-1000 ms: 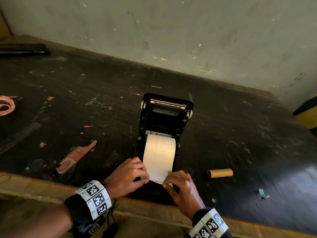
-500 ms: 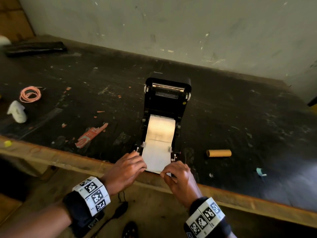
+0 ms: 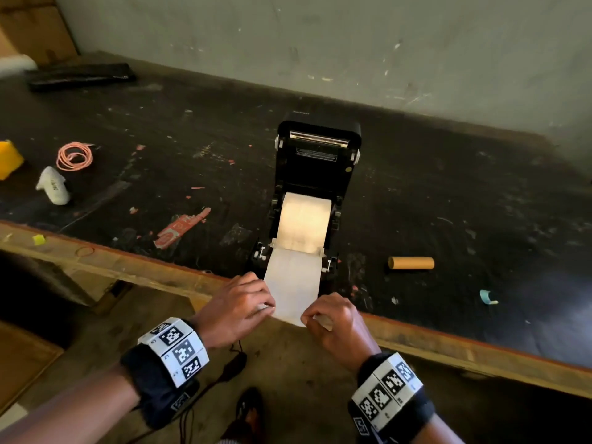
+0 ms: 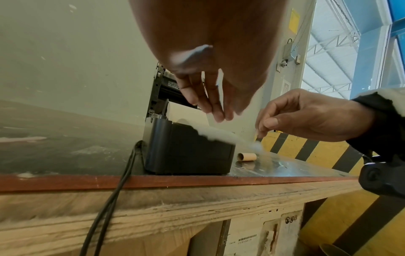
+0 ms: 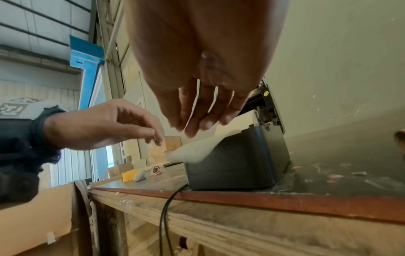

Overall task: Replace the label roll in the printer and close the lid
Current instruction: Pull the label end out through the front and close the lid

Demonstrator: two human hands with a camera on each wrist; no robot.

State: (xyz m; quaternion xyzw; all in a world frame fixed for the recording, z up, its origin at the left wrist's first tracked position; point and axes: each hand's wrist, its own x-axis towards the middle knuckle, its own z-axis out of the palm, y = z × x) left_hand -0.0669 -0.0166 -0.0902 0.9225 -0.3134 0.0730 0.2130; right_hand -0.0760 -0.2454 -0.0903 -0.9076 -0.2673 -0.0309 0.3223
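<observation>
The label roll [image 3: 304, 221] sits in the open printer [image 3: 306, 200], just ahead of both hands, its free strip [image 3: 293, 283] drawn out over the front edge toward the person. The left hand [image 3: 237, 310] pinches the strip's near left corner between thumb and fingers; the right hand [image 3: 338, 322] pinches the near right corner the same way. The lid [image 3: 318, 149] stands upright beyond the roll, farthest from the hands.

Off to the right of the right hand lies the empty cardboard core [image 3: 411, 263] on the workbench [image 3: 128, 174]; a torn red wrapper [image 3: 181, 227] lies ahead and left of the left hand.

The risk, as I judge it, is skew — if one hand pulls harder, the strip could ride up against one side guide and crease, or tear at the pinched corners. Closing the lid on a slack or crooked strip would likely jam the feed.

Against a second ago, more strip is out: the hands have drawn back from the printer's front to past the bench edge, and the paper now spans that gap.
</observation>
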